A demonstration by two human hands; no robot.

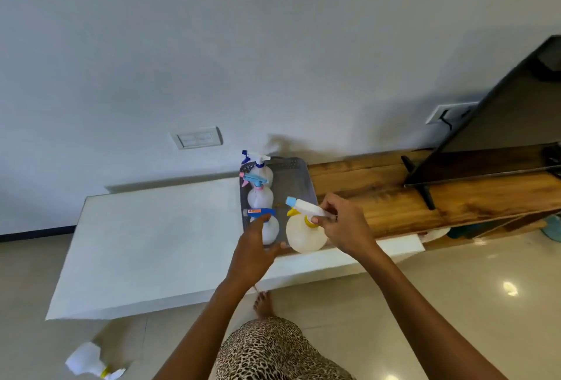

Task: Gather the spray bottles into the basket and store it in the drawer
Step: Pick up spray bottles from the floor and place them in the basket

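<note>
- A leopard-print garment point(273, 352) and a bare foot point(263, 303) are nearest my view, above glossy pale floor tile point(455, 288).
- My operator's right hand point(344, 225) pinches the spray head of the yellow-collared bottle point(305, 235), which is upright at the grey basket's point(293, 171) near right corner.
- The left hand point(253, 247) lies against the blue-triggered bottle point(270, 232). I cannot tell whether it grips.
- Two more bottles point(260, 197) stand behind that one, along the basket's left wall.
- The basket rests on a white counter point(151, 243), beside a wooden shelf point(394, 197).
- A stray bottle point(86, 361) lies on the floor at lower left.
- The white wall carries a switch plate point(198, 138).

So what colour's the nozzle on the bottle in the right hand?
Light blue nozzle, head view.
</note>
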